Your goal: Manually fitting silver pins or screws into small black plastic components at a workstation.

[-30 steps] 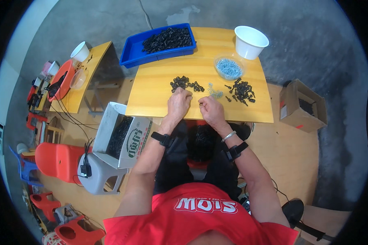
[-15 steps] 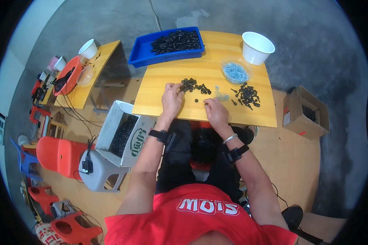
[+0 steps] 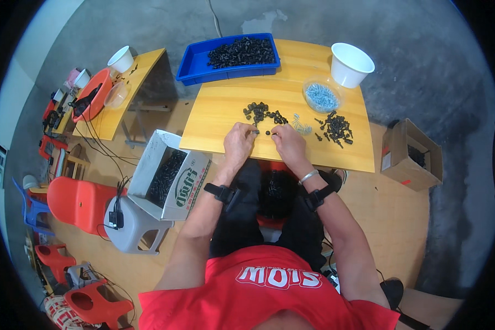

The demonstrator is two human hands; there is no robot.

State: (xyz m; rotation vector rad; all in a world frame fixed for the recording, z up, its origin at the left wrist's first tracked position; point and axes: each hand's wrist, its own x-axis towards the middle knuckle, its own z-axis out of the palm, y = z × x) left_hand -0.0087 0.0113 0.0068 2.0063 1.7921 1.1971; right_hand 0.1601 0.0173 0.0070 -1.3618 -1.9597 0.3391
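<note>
My left hand (image 3: pixel 240 144) is over the near part of the table, its thumb and fingertips closed on a small round black part (image 3: pixel 256 132). My right hand (image 3: pixel 289 146) is to its right, fingers pinched together; what they hold, if anything, is too small to make out. On the wood between the two hands lies a single round black piece (image 3: pixel 268 132), close to the right fingertips. Just beyond my hands is a loose pile of round black parts (image 3: pixel 256 110). Several silvery screws (image 3: pixel 301 127) lie right of them, beside a heap of black elongated pieces (image 3: pixel 337 128).
A blue tray (image 3: pixel 190 70) of black parts stands at the table's far left. A clear bowl of screws (image 3: pixel 321 97) and a white tub (image 3: pixel 351 65) stand far right. Open cartons sit on either side, a white one (image 3: pixel 190 184) left and a brown one (image 3: pixel 418 154) right.
My left hand has drawn back from the round black pile toward my right hand, with a small black part in its fingertips. My right hand has moved slightly away from me.
</note>
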